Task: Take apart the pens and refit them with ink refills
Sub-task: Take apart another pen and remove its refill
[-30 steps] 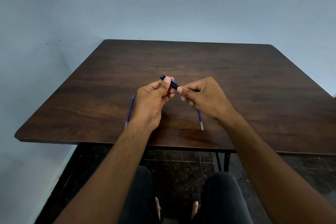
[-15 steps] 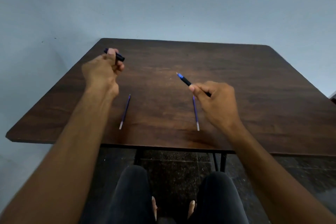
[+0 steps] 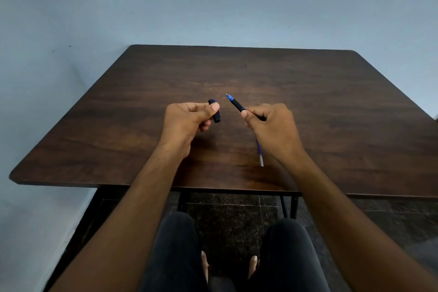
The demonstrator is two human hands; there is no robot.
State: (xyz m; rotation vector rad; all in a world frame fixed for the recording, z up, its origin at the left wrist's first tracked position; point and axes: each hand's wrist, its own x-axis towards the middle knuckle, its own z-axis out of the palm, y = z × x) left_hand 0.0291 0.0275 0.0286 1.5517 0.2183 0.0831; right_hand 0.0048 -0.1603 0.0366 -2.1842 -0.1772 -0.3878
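I hold the cap (image 3: 215,111) in my left hand (image 3: 189,123), thumb pressed along its side and the other fingers curled under it, so its open end hangs downward and to the right where I can bring the pen to it. My right hand (image 3: 270,125) has its fingers closed around the pen (image 3: 237,104) low on the barrel, thumb and forefinger pinching just behind the black grip, which leaves the blue nose and the fine tip free and pointing up and left toward the cap. The two are near each other but apart, both lifted off the counter (image 3: 331,114). One refill (image 3: 260,154) lies on the counter just beneath my right wrist, its pale end toward me, close by so I can reach it without shifting; most of its length is hidden under my hand. I cannot see any other refill from here. Holding each piece near its end gives me room to line them up. My guess is that this pen is about ready to be capped, though whether its refill is fully seated I cannot tell.
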